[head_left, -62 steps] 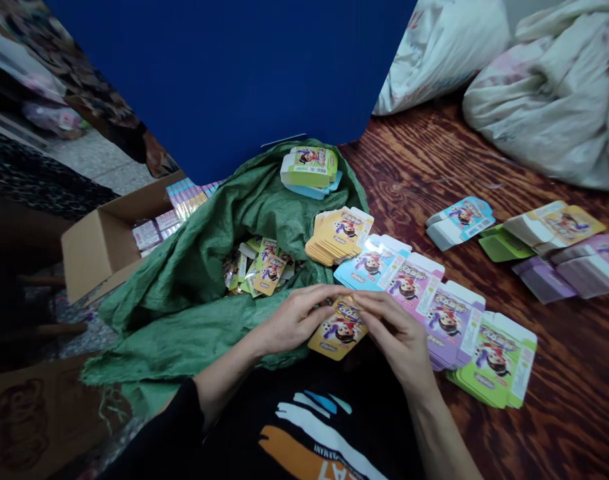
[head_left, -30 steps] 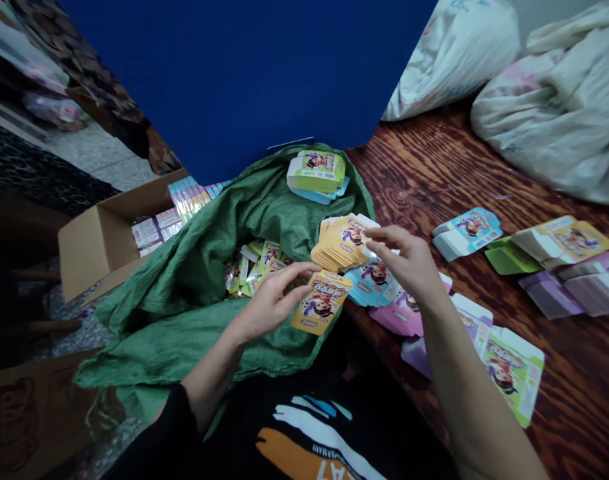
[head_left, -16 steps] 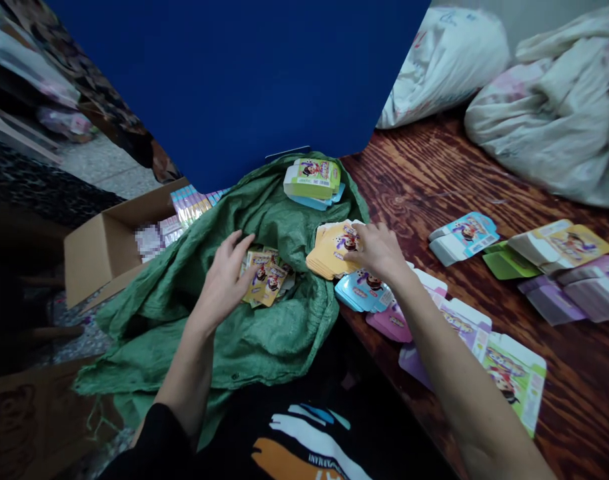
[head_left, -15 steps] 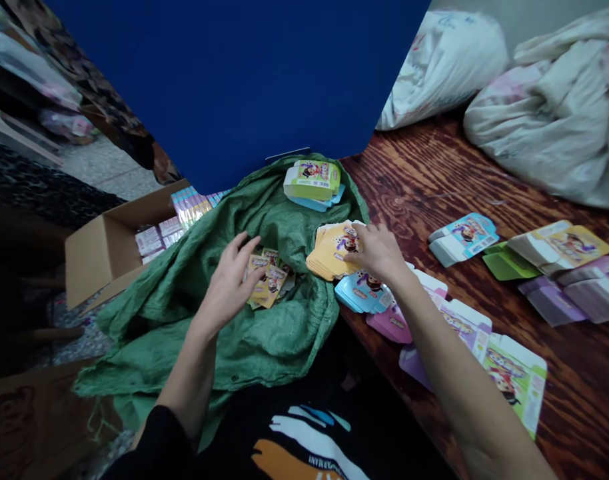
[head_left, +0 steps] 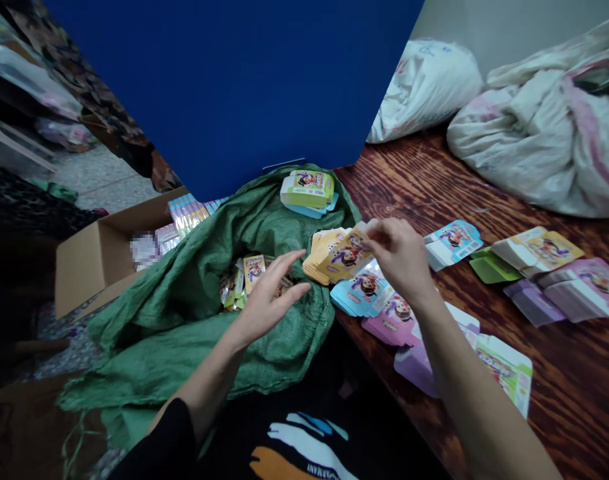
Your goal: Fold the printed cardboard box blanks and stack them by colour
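Pinched in my right hand (head_left: pixel 399 257) is a flat yellow carton (head_left: pixel 348 255), lifted at a tilt over a fanned stack of yellow cartons (head_left: pixel 317 263). My left hand (head_left: pixel 272 297) has its fingers apart and holds nothing; it reaches toward the yellow stack, above the mouth of a green woven sack (head_left: pixel 194 340). Inside the sack lie small printed packets (head_left: pixel 254 268), partly covered by that hand. Flat blue cartons (head_left: pixel 359 293), pink cartons (head_left: pixel 392 320) and purple cartons (head_left: pixel 417 367) overlap along the table edge, partly behind my right forearm.
Green and blue cartons (head_left: pixel 309 189) sit on the sack's far side. Stacks of blue cartons (head_left: pixel 454 240) and yellow cartons (head_left: pixel 549 247) stand on the wooden table (head_left: pixel 409 173). White sacks (head_left: pixel 429 87) lie behind. A blue panel (head_left: pixel 244 87) rises ahead; a cardboard box (head_left: pixel 104 250) is at left.
My right hand has raised a yellow carton off its stack. My left hand has moved right, away from the packets and closer to the stack. The view has shifted slightly.
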A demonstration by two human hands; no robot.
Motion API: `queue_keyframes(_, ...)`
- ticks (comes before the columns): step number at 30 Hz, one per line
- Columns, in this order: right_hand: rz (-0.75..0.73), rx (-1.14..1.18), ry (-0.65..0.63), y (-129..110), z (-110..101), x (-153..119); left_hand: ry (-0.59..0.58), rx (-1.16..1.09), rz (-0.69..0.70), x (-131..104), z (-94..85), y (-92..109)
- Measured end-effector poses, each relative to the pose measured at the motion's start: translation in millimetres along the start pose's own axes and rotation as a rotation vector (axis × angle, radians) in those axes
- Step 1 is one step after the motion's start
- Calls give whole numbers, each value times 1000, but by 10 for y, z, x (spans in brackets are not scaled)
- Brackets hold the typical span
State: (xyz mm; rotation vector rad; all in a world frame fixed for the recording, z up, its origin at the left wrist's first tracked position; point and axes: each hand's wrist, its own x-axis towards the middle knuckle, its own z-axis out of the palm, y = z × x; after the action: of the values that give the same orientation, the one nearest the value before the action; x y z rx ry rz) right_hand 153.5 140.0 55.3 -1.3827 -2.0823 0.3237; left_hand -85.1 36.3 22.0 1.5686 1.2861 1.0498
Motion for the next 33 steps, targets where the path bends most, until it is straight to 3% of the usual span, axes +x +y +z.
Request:
queue_keyframes(3, -211, 245, -121, -347, -227, -332, -282, -299, -77, -36, 106, 37)
queue_keyframes(6, -255, 361, -308, -620, -327, -648, -592, -456, -146, -94, 297, 54)
queue_keyframes(9, -191, 432, -375, -701, -347, -845, -674, -505, -251, -164, 484, 68)
queue_keyframes(11, -122, 454, -301, -669, -350, -925, -663, -549, -320, -199, 557, 79)
queue_keyframes(14, 22, 443, 5, -561, -314, -1041, -588, -626, -372, -223, 591, 71)
queue_keyframes(16, 131, 498, 143, -476, -232, -1136, -550, -680, -389, -229, 597, 43)
queue_keyframes(20, 323, 805, 59, -345, 4, -1319, -513, -764, -463, -241, 657, -34)
queue_keyframes(24, 342, 799, 17, -316, 75, -1382, -492, -789, -496, -226, 734, -51)
queue_keyframes(29, 370, 582, 212, -309, 20, -1383, -288, -714, -349, -191, 780, -8)
queue_keyframes(33, 480, 588, 334, -279, 48, -1406, -177, -615, -240, -231, 776, -17)
